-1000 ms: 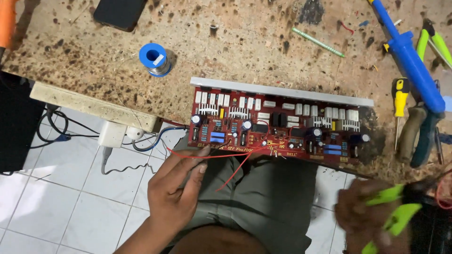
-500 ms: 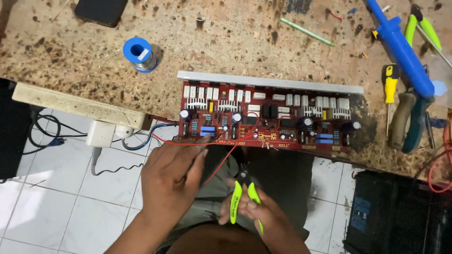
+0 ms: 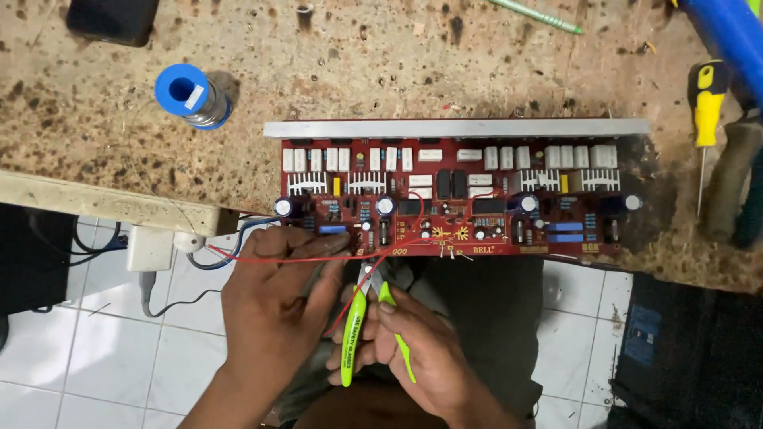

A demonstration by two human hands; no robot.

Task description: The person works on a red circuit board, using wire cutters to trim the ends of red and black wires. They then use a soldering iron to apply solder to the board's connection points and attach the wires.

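A long red rectangular circuit board (image 3: 453, 195) lies at the front edge of the speckled brown stone-like surface (image 3: 95, 135), its far side backed by a flat grey metal strip (image 3: 453, 129). The board is crowded with white block-shaped parts, finned silver heat sinks and round blue-and-silver capacitors. Thin red wires (image 3: 318, 258) run from its near edge out over the person's lap.

The left hand (image 3: 274, 318) is curled, fingertips pinching the red wires just beside the board's front edge. The right hand (image 3: 417, 349) is closed around small cutting pliers with bright yellow-green plastic handles (image 3: 350, 334), whose short metal tips point up at the wires close to the left fingertips.

On the surface, well apart from the board, stands a blue plastic spool of shiny solder wire (image 3: 189, 95). At the right lies a slim screwdriver with a yellow-and-black handle (image 3: 706, 103). A white plastic plug adapter with dark cables (image 3: 151, 250) hangs below the surface edge over glossy white floor tiles (image 3: 95, 357).
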